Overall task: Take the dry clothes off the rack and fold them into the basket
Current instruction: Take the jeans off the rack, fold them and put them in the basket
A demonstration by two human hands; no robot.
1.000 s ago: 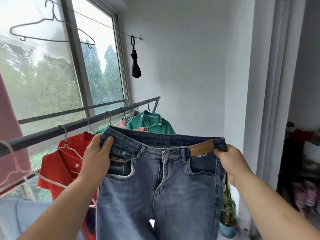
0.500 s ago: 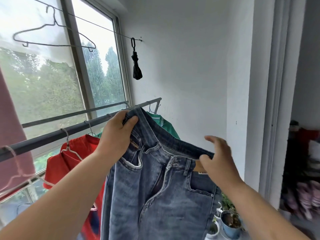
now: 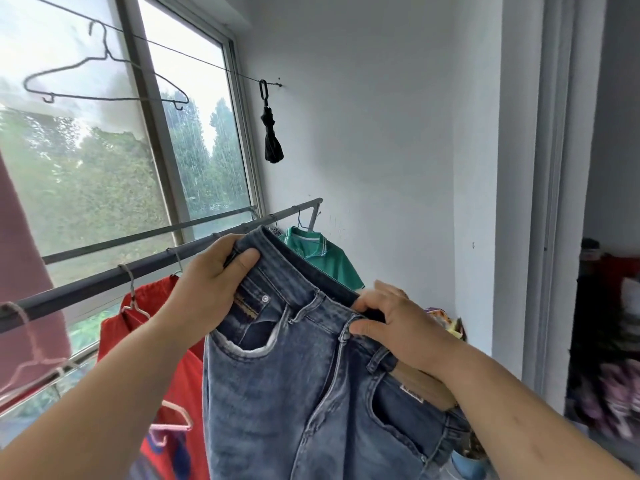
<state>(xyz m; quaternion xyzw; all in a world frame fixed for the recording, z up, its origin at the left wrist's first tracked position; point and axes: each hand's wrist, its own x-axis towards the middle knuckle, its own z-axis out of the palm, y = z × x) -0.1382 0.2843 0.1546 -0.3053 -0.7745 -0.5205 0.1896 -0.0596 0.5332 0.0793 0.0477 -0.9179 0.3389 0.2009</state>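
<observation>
The jeans (image 3: 294, 393) hang in front of the rack rail (image 3: 86, 285), held up by the waistband. The left hand (image 3: 207, 289) clenches the waistband's corner just in front of the rail. The right hand (image 3: 398, 327) pinches the band near the fly, lower and farther out from the rail. On hangers under the rail, behind the denim, hang a red shirt (image 3: 180, 375) and a green polo (image 3: 322, 261); the jeans cover part of each. A pink garment (image 3: 24, 271) drapes at the rail's near end. Above the rail, a line carries a wire hanger (image 3: 104, 74) and a folded black umbrella (image 3: 272, 140).
</observation>
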